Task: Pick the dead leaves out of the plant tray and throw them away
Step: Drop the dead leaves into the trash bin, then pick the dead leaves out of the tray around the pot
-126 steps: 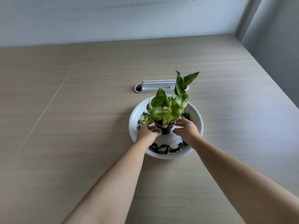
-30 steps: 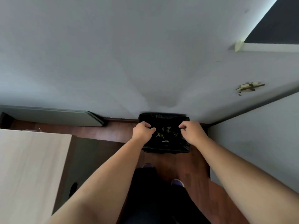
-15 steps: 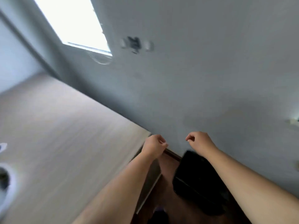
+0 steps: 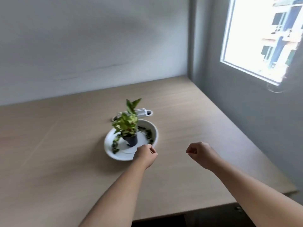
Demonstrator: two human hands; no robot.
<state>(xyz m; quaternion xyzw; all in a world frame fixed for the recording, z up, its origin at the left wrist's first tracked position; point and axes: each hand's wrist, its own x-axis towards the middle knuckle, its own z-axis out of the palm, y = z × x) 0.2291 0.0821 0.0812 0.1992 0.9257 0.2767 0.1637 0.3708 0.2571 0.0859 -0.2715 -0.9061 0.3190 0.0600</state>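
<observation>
A round white plant tray (image 4: 108, 149) sits on the wooden table (image 4: 57, 161). In its middle stands a small black pot (image 4: 131, 140) with a green leafy plant (image 4: 126, 122). Dark dead leaves (image 4: 115, 145) lie along the tray's left side, and more dead leaves (image 4: 149, 134) along its right inner wall. My left hand (image 4: 146, 154) hovers at the tray's near right rim, fingers curled shut, nothing visible in it. My right hand (image 4: 200, 153) floats over the bare table to the right of the tray, also curled shut with nothing seen in it.
A white cable-port cover (image 4: 141, 112) is set in the table just behind the tray. A grey wall with a bright window (image 4: 262, 38) bounds the table on the right. The table's near edge (image 4: 196, 208) drops to dark floor.
The view has swung from the black bin on the floor back to the table. Both hands, closed, have moved from over the bin to beside the tray.
</observation>
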